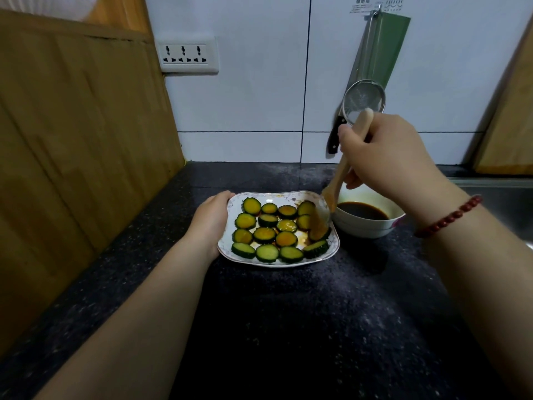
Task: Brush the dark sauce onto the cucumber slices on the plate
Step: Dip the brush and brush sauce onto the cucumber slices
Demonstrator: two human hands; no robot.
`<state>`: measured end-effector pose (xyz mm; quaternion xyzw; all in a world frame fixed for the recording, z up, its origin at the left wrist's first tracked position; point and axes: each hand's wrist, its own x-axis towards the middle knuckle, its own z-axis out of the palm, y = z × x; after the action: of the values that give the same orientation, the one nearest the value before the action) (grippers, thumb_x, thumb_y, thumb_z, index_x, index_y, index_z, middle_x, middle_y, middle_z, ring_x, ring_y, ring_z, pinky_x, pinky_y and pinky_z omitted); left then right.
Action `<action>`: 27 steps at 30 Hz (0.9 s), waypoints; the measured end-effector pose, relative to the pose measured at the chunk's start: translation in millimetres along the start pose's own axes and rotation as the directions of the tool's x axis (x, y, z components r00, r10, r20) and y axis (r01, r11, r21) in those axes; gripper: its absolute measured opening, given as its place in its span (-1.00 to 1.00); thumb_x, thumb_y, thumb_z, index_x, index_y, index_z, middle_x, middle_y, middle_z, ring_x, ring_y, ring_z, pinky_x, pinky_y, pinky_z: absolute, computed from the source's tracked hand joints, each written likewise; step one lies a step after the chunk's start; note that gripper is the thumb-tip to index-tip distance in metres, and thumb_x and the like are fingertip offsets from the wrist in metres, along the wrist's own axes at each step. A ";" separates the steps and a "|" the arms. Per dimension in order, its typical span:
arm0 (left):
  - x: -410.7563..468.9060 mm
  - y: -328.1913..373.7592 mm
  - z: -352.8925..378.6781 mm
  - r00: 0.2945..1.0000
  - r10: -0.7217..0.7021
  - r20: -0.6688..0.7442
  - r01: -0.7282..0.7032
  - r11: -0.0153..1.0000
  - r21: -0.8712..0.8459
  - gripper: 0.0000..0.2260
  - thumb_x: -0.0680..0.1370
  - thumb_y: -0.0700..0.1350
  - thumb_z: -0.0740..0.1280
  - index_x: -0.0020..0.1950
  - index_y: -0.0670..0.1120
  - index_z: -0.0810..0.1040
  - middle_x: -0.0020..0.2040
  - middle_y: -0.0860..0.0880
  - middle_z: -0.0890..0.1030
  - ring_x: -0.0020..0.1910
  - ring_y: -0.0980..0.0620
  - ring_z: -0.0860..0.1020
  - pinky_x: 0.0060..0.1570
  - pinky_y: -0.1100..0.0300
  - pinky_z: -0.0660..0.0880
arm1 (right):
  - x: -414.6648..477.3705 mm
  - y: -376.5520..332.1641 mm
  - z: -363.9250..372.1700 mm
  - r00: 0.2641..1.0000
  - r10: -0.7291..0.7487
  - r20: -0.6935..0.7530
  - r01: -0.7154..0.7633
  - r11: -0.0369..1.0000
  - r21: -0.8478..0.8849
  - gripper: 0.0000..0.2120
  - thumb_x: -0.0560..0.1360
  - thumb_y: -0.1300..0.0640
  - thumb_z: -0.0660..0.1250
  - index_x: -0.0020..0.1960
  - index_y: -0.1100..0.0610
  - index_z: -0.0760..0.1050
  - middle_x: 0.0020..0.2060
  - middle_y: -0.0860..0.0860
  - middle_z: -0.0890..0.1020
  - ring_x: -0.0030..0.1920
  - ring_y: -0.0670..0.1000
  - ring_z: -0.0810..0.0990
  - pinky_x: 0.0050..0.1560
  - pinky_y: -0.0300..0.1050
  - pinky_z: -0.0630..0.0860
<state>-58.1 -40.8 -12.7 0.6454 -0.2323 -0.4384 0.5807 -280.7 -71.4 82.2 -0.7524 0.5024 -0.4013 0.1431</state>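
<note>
Plate (277,262) sits toward the back edge of the bench (288,327), left of middle, with the cucumber slices (266,235) laid out in rows on it. The front row looks plain green and the rows behind look glazed orange-brown.

Left hand (212,215) has its grip on the plate's left rim: thumb at the far-left corner, the other fingers tucked under where I can't see them. Right hand (386,151) is pinching the brush (341,171) up high on its wooden handle. The bristle end is down on the slices at the plate's right side, but it's a smeared blur, so I can't tell exactly which slice it's on.

White bowl (366,228) of dark sauce (363,210) is right beside the plate's right edge. Touching or not, I can't tell. The wrist with the bead bracelet (450,217) hides part of the bowl's rim.

On the tiled wall behind, a strainer (364,101) hangs with a knife (334,140) partly behind it. The sink (504,197) is cut off at the bench's right edge.
</note>
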 end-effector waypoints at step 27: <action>-2.3 -1.2 -1.7 0.999 0.037 0.024 -0.037 0.999 0.039 -0.83 0.64 -0.15 0.27 -0.11 -0.07 0.61 -0.10 -0.16 0.65 -0.14 -0.12 0.62 -0.04 0.02 0.56 | -6.2 0.1 2.1 0.991 -0.136 0.017 0.136 0.991 -0.002 -0.66 0.58 -0.04 0.33 -0.15 0.25 0.54 -0.33 0.13 0.68 -0.47 0.02 0.69 -0.31 -0.02 0.69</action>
<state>-58.1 -37.8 -13.2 0.6474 -0.2595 -0.4302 0.5732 -280.3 -66.5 77.9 -0.7884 0.4495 -0.4028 0.1186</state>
